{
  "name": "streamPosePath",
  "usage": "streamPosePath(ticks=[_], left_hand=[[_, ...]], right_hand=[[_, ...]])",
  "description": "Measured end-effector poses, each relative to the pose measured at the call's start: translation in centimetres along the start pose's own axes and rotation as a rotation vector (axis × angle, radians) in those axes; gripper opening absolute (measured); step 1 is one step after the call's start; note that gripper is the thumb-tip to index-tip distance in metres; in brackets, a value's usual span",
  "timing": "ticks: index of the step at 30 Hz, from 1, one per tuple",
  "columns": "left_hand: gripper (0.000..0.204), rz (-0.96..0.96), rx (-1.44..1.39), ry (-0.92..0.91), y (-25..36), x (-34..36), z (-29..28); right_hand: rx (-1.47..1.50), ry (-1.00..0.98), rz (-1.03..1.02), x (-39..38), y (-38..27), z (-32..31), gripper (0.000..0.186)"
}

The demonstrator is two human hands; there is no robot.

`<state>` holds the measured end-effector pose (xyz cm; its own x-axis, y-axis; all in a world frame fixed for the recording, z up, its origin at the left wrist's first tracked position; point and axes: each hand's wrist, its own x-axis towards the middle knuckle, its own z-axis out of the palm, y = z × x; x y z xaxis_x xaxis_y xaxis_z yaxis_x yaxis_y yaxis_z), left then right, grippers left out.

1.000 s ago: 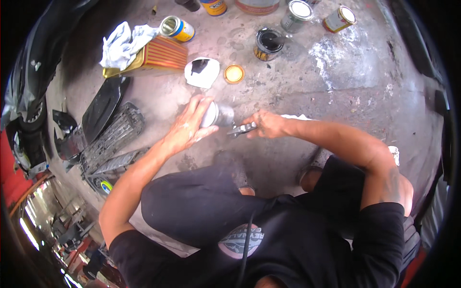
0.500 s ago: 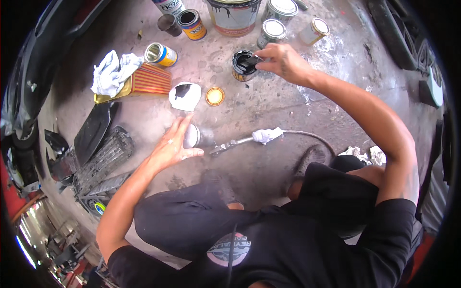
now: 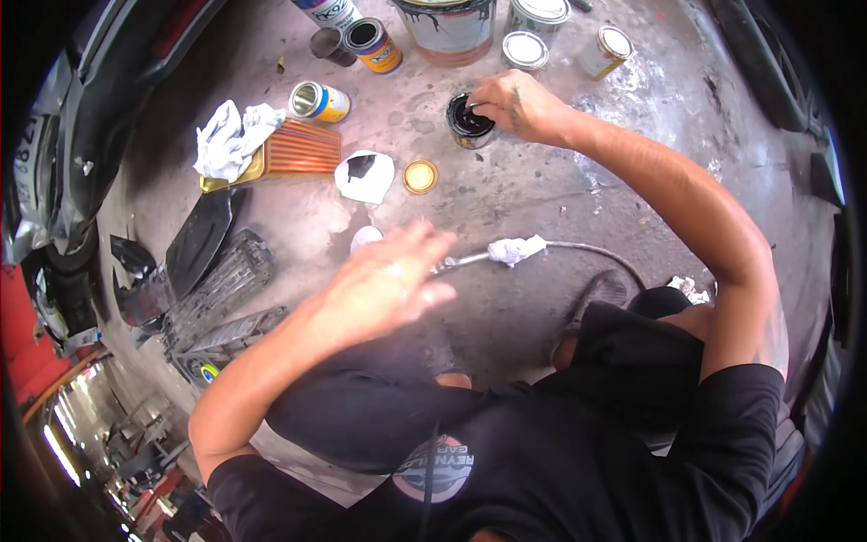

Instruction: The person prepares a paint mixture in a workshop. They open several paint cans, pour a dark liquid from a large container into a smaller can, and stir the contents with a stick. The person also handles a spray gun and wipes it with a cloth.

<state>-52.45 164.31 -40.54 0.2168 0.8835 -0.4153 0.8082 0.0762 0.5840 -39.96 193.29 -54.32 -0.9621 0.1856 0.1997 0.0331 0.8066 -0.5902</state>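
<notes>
At the far middle, my right hand [image 3: 524, 107] is closed in a pinch at the mouth of a small open can [image 3: 471, 140] of black paint. The flat, black-coated spreader it grips is mostly hidden by the fingers and the can. My left hand [image 3: 384, 280] is open, fingers spread and blurred, holding nothing. It hovers above the floor, partly covering a white round-topped cup [image 3: 366, 238] and the end of a blow gun. A white rag [image 3: 517, 250] is wrapped at the joint between this gun and its hose [image 3: 591, 248].
A gold lid [image 3: 420, 176] and a white sheet [image 3: 368, 191] with a black patch lie near the paint can. Farther left stands a striped tin [image 3: 307, 149] under a white cloth [image 3: 230, 140]. Several cans and a bucket [image 3: 449, 36] line the back; black car parts [image 3: 208, 239] lie left.
My left hand has moved right and toward me from beside the cup. My right hand has lowered the spreader deeper into the paint can. The view has shifted slightly.
</notes>
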Motion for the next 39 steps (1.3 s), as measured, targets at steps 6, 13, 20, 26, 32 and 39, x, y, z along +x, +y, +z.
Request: streamPosePath(ticks=[6,13,20,26,32,39], left_hand=[[0.057,0.039,-0.037,-0.087,2.5,0.4,0.8],[0.055,-0.063,0.093,0.195,-3.0,0.6,1.2],[0.053,-0.147,0.065,0.166,-6.4,1.5,1.5],[0.036,-0.177,0.177,0.545,-7.9,-0.1,-2.9],[0.042,-0.493,0.487,0.992,-13.8,-3.5,-10.1],[0.030,-0.431,0.480,1.087,-21.4,-6.2,-7.0]], right_hand=[[0.114,-0.083,0.145,0.6,0.0,-0.3,0.025],[0.002,-0.065,-0.005,1.3,-0.9,-0.4,0.018],[0.025,-0.127,-0.091,1.0,-0.7,0.3,0.016],[0.117,-0.108,0.016,1.1,-1.1,-0.3,0.015],[0.048,-0.108,0.096,2.0,-3.0,-1.6,0.025],[0.107,-0.146,0.008,0.8,-0.7,0.3,0.022]])
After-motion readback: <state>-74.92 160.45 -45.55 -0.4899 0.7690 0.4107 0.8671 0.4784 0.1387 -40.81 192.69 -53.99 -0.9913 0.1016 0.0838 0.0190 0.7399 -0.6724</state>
